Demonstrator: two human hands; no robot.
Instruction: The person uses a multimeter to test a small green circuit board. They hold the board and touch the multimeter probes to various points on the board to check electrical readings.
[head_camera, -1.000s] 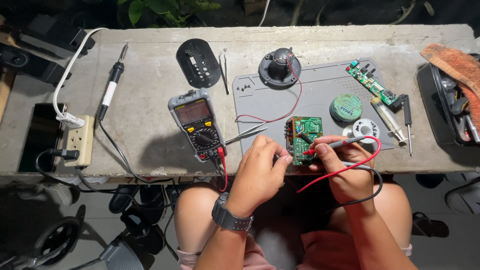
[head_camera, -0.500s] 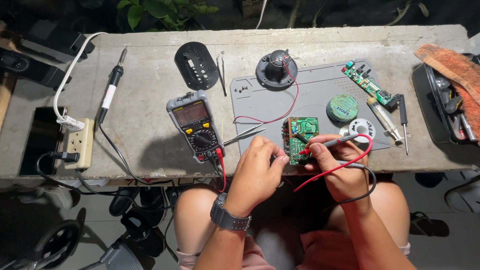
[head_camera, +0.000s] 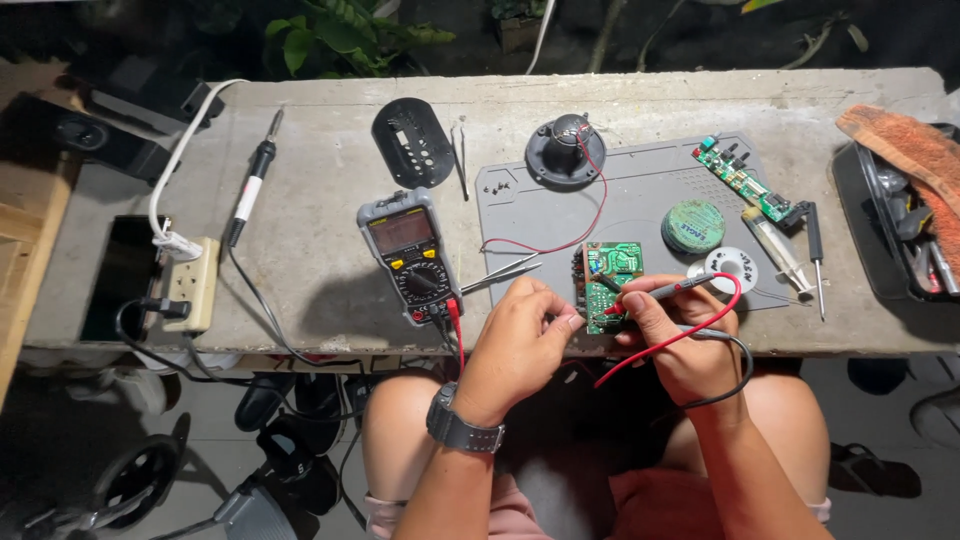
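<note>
Nearest, the left hand (head_camera: 520, 340) is curled at the tabletop (head_camera: 320, 250) edge with its fingertips pressed to the left side of the green board (head_camera: 605, 285), steadying it. Whether it pinches a second probe I cannot tell. The right hand (head_camera: 680, 335) grips the red probe (head_camera: 665, 292) like a pen, tip touching the board's lower right part; red and black leads loop below the wrist.

Against the pictures from a second ago, the hands and board sit almost the same; the probe tip has barely shifted, so the contact looks held for a reading.

The board lies flat at the mat's (head_camera: 640, 190) near edge, long axis running near to far. The probe points left. Farther left stands the meter (head_camera: 410, 255); beyond, a solder reel (head_camera: 692, 226).
</note>
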